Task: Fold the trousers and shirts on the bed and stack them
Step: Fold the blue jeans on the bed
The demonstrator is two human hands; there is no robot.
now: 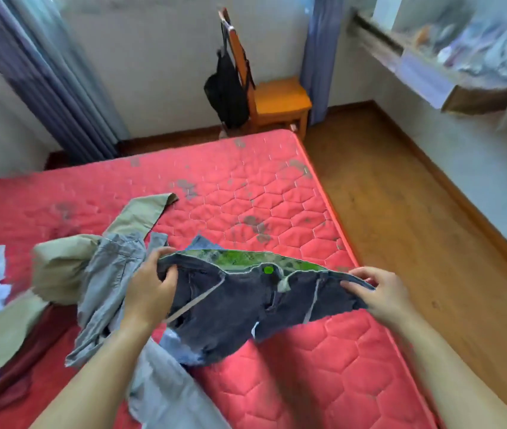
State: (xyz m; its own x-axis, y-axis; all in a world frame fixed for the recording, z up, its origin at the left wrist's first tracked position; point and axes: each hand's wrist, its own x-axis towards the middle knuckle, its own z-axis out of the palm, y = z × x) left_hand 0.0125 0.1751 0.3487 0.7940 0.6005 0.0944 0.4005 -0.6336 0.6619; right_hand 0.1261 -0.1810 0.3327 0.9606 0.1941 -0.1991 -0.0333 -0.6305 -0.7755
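Two hands, left hand point(150, 284) and right hand point(379, 292), have fingers clamped on opposite waistband ends of the dark jeans point(246, 308), stretched crosswise above the bed point(277, 199), legs hanging toward the person.

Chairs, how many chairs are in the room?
1. The orange wooden chair stands against the far wall past the bed, with a black bag hanging on its back. Others may be out of view.

Head-worn view, angled down, close over red mattress point(261, 196)
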